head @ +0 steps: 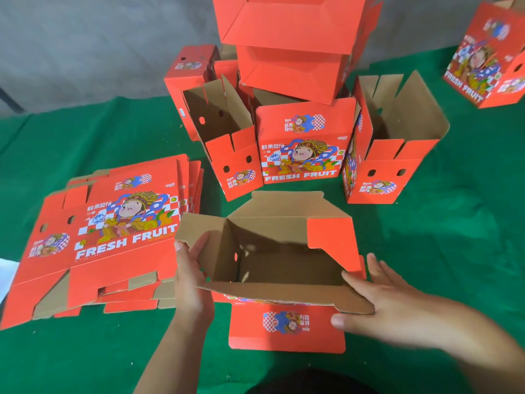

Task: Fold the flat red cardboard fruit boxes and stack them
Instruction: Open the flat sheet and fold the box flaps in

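**A:** What are the hands doing, nearest the camera?

**B:** Both bare hands hold a half-formed box (272, 263) on the green cloth (454, 223). The left hand (191, 275) grips the box's left end flap, thumb on the brown inner face and fingers curled behind it. The right hand (377, 297) lies spread and nearly flat against the box's right end — fingers extended, thumb tucked beneath the near brown flap.

**A:** Which way does that box point?

**B:** Its open mouth faces up toward the camera, showing the brown inside. Its long axis runs left to right. One red flap lies flat toward the viewer, carrying a small cartoon emblem that reads upside down from here.

**A:** What lies beside it?

**B:** To the left, touching the left hand's side of the box, a fanned pile of flat boxes (108, 237) lies print side up. The top sheet reads "FRESH FRUIT" in white capitals, with Chinese characters above and a cartoon child in an ornate headdress.

**A:** And farther back?

**B:** A cluster of folded boxes (301, 143) stands behind. The centre one faces the camera with the same "FRESH FRUIT" artwork; open-topped boxes flank it, and another box rests on top — plain red underside toward the viewer. Well apart, at the far right edge, a lone box (488, 55) stands tilted, also marked "FRESH FRUIT". A grey wall (85, 38) lies beyond.
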A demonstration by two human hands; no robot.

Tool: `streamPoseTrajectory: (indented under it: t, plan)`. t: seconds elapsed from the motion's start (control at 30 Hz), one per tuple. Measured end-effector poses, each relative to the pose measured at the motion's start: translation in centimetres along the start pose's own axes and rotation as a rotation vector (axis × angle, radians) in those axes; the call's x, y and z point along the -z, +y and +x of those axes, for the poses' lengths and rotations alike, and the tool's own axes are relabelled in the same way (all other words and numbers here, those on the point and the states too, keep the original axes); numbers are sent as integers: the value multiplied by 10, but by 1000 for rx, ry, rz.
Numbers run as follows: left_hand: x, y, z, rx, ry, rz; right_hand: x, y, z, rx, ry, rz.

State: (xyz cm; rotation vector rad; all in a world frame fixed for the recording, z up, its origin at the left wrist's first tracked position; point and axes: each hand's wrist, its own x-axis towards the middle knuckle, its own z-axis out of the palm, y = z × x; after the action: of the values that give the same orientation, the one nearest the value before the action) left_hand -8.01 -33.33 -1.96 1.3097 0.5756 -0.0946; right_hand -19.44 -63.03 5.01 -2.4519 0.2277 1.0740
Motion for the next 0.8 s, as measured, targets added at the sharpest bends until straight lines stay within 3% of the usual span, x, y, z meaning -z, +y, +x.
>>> streamPoseTrajectory:
  t: [0.13,0.33,0.53,0.63,0.7,0.8]
  plan:
    - [3,4,2,55,3,-52,-11,1,0,80,21,194]
    - [1,10,3,99,-29,-113,-28,13,4,166,121,230]
    - [16,6,4,1,-101,-103,-6,45,15,286,150,375]
    - [14,3,0,-63,-151,-67,-10,45,33,374,305,382]
    - [6,1,-8,-179,-114,74,-16,34,40,432,421,553]
    - [-9,-7,-10,-422,86,738,-29,26,56,382,505,670]
